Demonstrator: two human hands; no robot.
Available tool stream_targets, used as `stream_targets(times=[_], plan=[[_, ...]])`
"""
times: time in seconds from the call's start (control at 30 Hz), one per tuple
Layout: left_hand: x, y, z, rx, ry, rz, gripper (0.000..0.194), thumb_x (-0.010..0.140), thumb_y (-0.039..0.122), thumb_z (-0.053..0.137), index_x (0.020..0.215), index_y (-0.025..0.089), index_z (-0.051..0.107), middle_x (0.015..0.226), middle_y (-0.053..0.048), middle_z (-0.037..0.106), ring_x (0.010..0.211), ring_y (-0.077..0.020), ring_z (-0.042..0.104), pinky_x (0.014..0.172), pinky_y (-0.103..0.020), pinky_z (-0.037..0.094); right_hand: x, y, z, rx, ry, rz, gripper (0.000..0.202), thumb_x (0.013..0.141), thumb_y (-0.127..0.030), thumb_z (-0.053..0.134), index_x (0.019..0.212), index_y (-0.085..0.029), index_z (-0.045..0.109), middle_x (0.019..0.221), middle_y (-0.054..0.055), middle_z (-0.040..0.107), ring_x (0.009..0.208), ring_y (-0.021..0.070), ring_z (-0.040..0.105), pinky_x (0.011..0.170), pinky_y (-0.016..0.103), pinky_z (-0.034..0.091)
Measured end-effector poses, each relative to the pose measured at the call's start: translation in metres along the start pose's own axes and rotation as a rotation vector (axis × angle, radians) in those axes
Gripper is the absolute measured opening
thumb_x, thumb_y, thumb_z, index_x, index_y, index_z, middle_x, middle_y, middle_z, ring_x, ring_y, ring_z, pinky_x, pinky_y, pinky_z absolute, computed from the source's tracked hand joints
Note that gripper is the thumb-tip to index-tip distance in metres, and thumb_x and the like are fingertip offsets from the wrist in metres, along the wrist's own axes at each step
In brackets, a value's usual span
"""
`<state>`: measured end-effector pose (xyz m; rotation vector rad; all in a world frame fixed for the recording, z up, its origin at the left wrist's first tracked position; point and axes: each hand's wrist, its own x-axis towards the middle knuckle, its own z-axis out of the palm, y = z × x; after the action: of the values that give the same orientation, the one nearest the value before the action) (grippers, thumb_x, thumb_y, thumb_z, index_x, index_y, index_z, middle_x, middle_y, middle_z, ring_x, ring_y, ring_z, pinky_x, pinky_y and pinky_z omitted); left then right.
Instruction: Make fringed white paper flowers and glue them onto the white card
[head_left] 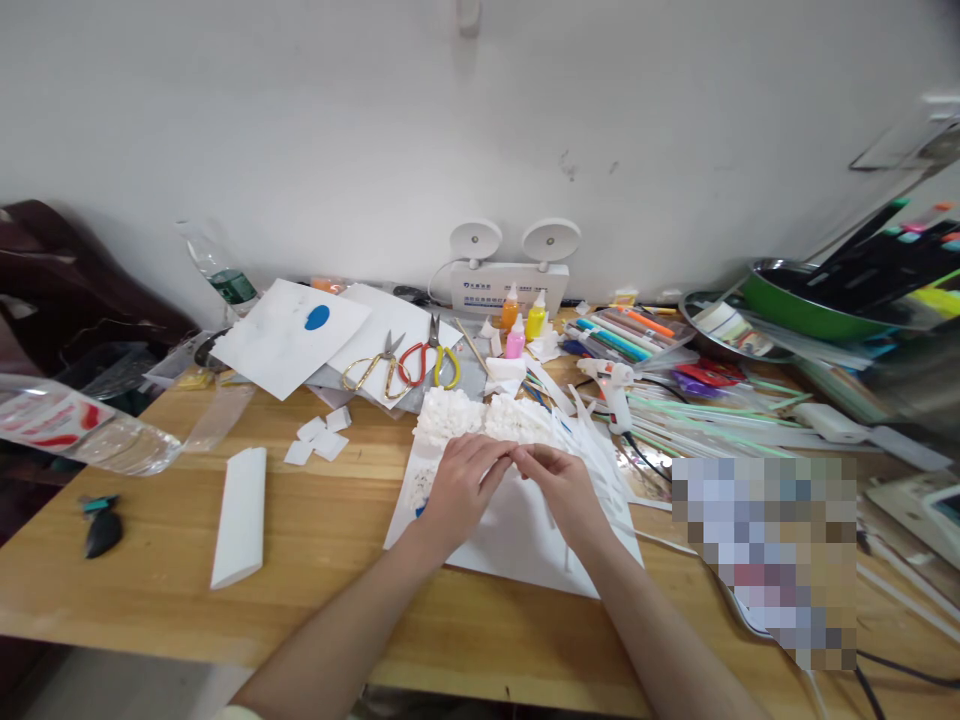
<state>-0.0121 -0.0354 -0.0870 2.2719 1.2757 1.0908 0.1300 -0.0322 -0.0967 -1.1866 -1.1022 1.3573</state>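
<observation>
My left hand and my right hand meet fingertip to fingertip above a white sheet of paper. Both have their fingers pinched together; whatever sits between them is too small or hidden to name. Crumpled white paper bits cover the sheet's far part, just beyond my hands. To the right of my right hand, thin white paper strips fan out over the sheet's edge. A touch of blue shows on the sheet beside my left wrist.
Scissors, red-and-yellow-handled pliers and a glue gun lie behind. Small paint bottles stand near the wall. Folded white paper and white squares lie left. A plastic bottle lies far left; a blurred-out device is at right.
</observation>
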Motion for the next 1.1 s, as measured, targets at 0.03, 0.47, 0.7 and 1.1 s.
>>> stream_targets(times=[0.03,0.47,0.7,1.1], plan=[[0.0,0.0,0.0,-0.012,0.011,-0.007,0.02,0.086,0.022,0.044,0.099,0.02,0.058,0.092,-0.005,0.063,0.089,-0.0165,0.054,0.082,-0.032,0.039,0.0,0.0,0.0,-0.003,0.001,-0.001,0.018,0.067,-0.037,0.066,0.065,-0.019,0.067,0.06,-0.001,0.06,0.06,0.0136,0.053,0.061,0.026,0.043],[0.0,-0.003,0.003,-0.086,0.059,0.008,0.018,0.085,0.02,0.046,0.097,0.021,0.059,0.089,-0.005,0.058,0.087,-0.0159,0.052,0.079,-0.032,0.042,0.0,0.0,-0.001,-0.064,-0.042,-0.016,0.02,0.072,-0.038,0.062,0.069,-0.019,0.068,0.064,0.001,0.062,0.065,0.0147,0.054,0.063,0.027,0.043],[0.0,-0.003,0.0,-0.097,0.076,-0.028,0.015,0.084,0.021,0.048,0.091,0.019,0.06,0.087,-0.004,0.062,0.085,-0.0149,0.053,0.079,-0.031,0.042,-0.001,-0.004,-0.012,-0.477,0.023,-0.54,0.017,0.074,-0.025,0.063,0.091,-0.024,0.067,0.085,0.005,0.062,0.081,0.0188,0.056,0.073,0.034,0.045],[0.006,0.0,-0.004,-0.398,-0.056,-0.256,0.019,0.082,0.027,0.051,0.092,0.022,0.066,0.089,-0.004,0.064,0.087,-0.0163,0.056,0.079,-0.03,0.043,0.001,0.004,-0.01,-0.629,0.193,-0.882,0.023,0.076,-0.012,0.061,0.092,-0.028,0.068,0.075,0.003,0.06,0.073,0.0175,0.052,0.064,0.033,0.046]])
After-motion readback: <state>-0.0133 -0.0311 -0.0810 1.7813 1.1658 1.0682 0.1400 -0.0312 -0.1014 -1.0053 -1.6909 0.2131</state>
